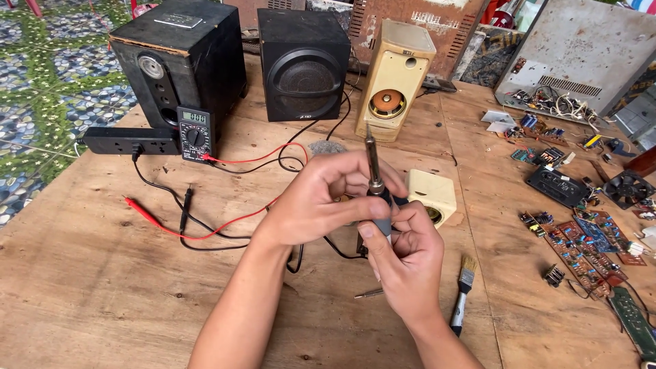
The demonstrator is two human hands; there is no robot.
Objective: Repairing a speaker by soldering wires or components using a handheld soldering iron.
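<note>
Both hands grip the soldering iron (374, 167) upright over the wooden table (102, 287), left hand (321, 198) at its collar, right hand (403, 256) round the handle, seemingly adjusting its tip, needing steady twisting.

- Shot from head height, looking steeply down and forward over a wooden workbench (102, 287).
- Close on the left hand (321, 201) and right hand (403, 256), meeting just below frame centre, forearms entering from the bottom edge.
- Facing a row of three speaker boxes (304, 65) along the far side of the bench.
- Wide enough to take in circuit boards (588, 239) at right and patterned floor (41, 75) at upper left.
- Single view only, nothing shared with another.
</note>
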